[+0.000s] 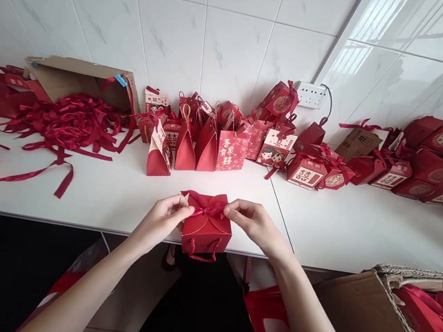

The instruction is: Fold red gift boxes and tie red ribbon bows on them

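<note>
From where I stand, the bow [206,208] runs crosswise atop its box [205,242], at the worktop's [115,193] near edge, left hand [164,214] pinching one side, right hand [250,219] the other.

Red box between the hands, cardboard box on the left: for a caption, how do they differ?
The red box is closed; the cardboard box is open. The red box carries a ribbon bow, while loose ribbons lie heaped at the cardboard box's opening. The red box is smaller than the cardboard box.
</note>
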Demonstrator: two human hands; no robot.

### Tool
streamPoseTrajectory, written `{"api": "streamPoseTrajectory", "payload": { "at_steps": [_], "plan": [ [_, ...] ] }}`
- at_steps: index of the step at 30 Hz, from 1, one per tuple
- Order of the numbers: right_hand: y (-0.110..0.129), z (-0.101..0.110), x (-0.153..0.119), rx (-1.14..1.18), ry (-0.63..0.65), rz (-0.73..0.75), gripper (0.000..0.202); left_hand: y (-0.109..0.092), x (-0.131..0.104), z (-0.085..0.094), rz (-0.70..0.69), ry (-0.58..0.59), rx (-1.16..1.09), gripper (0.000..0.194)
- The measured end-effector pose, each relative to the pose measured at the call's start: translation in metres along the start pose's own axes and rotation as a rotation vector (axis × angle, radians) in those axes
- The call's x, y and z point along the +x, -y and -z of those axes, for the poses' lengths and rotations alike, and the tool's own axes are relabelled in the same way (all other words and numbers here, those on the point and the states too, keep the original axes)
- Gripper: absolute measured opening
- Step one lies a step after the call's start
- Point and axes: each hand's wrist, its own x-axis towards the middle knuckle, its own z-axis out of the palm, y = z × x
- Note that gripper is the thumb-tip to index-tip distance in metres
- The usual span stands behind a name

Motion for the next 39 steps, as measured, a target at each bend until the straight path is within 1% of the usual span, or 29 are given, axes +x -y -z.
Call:
{"api": "streamPoseTrajectory", "payload": {
  "at_steps": [5,9,12,15,19,22,24,26,28,30,34,37,39],
  "plan": [
    [-0.001,0.0,-0.001,-0.143,-0.037,0.074,0.035,0.001,0.0,0.001,-0.002,0.007,0.0,0.028],
    [0.001,0.0,-0.001,-0.223,-0.051,0.111,0.024,0.001,0.0,0.001,-0.009,0.001,0.024,0.028],
    [0.005,-0.001,0.0,-0.319,-0.039,0.155,0.017,0.002,0.001,0.001,-0.02,-0.005,0.041,0.028],
    [0.011,0.0,0.001,-0.395,-0.027,0.183,0.018,0.004,0.001,0.002,-0.029,-0.005,0.044,0.028],
    [0.015,0.003,0.004,-0.409,0.047,0.175,0.021,0.005,0.001,0.003,-0.043,-0.007,0.065,0.028],
    [0.016,0.005,0.006,-0.417,0.087,0.145,0.019,0.005,0.0,0.003,-0.048,-0.007,0.086,0.028],
    [0.017,0.006,0.007,-0.434,0.091,0.132,0.015,0.005,-0.001,0.003,-0.047,-0.006,0.092,0.028],
    [0.019,0.005,0.007,-0.45,0.068,0.137,0.012,0.005,-0.001,0.004,-0.042,-0.004,0.091,0.028],
    [0.022,0.004,0.008,-0.43,0.063,0.151,0.012,0.005,-0.001,0.004,-0.04,-0.001,0.086,0.028],
    [0.025,0.002,0.01,-0.367,0.097,0.138,0.013,0.006,-0.001,0.004,-0.041,0.007,0.076,0.028],
    [0.027,-0.001,0.017,-0.195,0.13,0.009,0.009,0.009,0.0,0.004,-0.032,0.024,0.034,0.029],
    [0.024,0.002,0.023,-0.044,0.159,-0.098,0.02,0.011,-0.001,0.004,-0.014,0.022,0.016,0.029],
    [0.022,0.005,0.026,0.013,0.191,-0.152,0.023,0.011,-0.001,0.004,-0.006,0.018,0.015,0.029]
  ]
}}
